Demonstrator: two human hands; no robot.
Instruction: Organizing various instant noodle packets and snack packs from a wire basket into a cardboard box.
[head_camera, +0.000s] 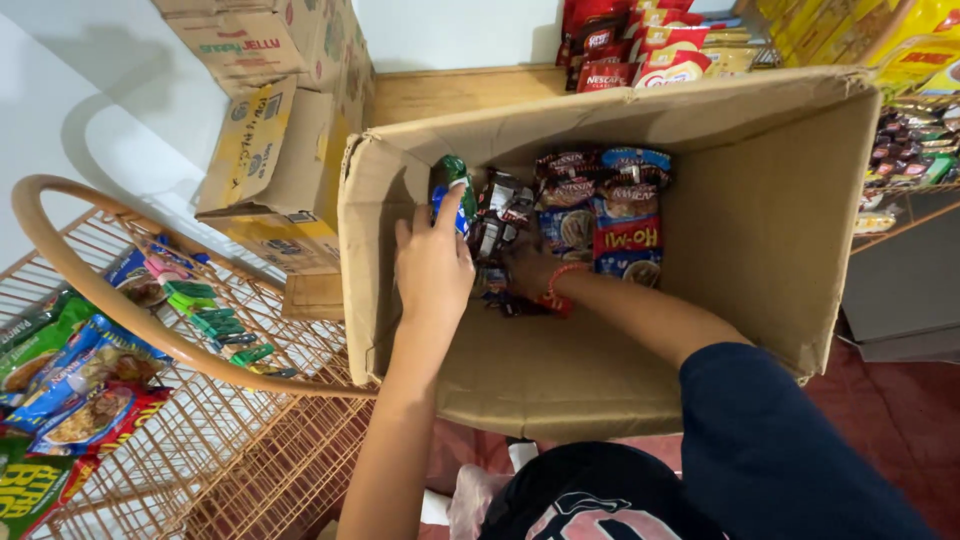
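A large open cardboard box (770, 200) lies tilted toward me, with several snack and noodle packets (610, 215) stacked at its bottom. My left hand (432, 262) reaches into the box's left side, its fingers against a green and blue packet (455, 185) standing by the wall. My right hand (530, 275), a red band on its wrist, is deep in the box among dark packets (500, 215); its fingers are partly hidden and whether it grips one I cannot tell.
An orange wire rack (200, 420) with a curved handle stands at the left, holding colourful packets (70, 390). Stacked cardboard boxes (285, 150) rise behind it. Shelves of packaged goods (660, 45) line the back and right (905, 140). Red floor lies below right.
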